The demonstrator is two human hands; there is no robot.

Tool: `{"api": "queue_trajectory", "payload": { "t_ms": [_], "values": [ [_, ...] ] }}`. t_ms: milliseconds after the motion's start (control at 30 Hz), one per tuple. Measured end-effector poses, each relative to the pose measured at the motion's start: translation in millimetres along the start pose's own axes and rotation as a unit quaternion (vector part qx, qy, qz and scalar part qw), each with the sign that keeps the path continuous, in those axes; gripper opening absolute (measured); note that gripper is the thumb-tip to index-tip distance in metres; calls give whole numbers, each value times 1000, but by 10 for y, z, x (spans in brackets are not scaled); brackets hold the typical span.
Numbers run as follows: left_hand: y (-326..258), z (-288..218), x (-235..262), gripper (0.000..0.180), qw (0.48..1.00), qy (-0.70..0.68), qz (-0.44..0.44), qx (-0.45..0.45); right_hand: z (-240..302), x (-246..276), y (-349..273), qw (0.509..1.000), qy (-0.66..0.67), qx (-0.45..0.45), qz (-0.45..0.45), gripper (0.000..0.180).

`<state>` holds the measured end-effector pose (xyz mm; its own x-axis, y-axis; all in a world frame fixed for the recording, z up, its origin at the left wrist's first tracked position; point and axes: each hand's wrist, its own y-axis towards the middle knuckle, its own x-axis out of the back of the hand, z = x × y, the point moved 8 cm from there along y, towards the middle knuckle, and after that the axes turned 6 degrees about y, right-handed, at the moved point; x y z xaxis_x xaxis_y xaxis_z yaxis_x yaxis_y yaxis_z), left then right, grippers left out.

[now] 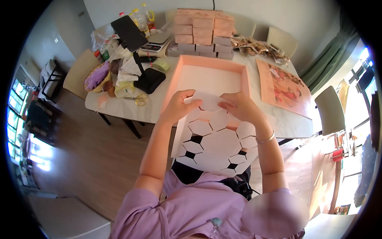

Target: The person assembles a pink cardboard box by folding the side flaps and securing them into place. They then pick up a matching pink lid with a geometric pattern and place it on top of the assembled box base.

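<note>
White honeycomb insert [215, 139] gripped at top edge by your left hand [178, 105] and right hand [240, 106], above pink box tray [177, 77] on table [131, 109]; seating step likely, needs square alignment.

Matt white card insert [213, 139] with hexagonal cut-outs, thin and flexible, held over the near edge of the pink box tray [207, 75], itself matt paperboard with a smooth white lining. Beyond the tray, stacked boxes [203, 30] of the same matt pink card; left of it, glossy black plastic stand [148, 79] and metal scissors [139, 98]. Worktop [131, 107]: smooth, pale, faintly glossy stone-like surface; floor [91, 159]: satin wood boards.
</note>
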<state>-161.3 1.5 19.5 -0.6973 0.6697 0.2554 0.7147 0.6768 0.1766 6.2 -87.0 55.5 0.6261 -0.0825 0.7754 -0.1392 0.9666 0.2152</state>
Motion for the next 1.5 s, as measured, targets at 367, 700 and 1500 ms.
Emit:
{"api": "queue_trajectory", "payload": {
  "t_ms": [367,700,1500],
  "values": [
    [-33,-1900,293,21,984,-6,-16,-177,969,1768,-789,989,-87,4,119,29],
    [-330,-2354,123,34,848,162,-213,-458,1609,1810,-1197,904,-337,180,-192,42],
    [-755,-82,-1022,26,925,-324,-177,-85,730,-70,-997,962,-39,147,-227,59]
  ]
}}
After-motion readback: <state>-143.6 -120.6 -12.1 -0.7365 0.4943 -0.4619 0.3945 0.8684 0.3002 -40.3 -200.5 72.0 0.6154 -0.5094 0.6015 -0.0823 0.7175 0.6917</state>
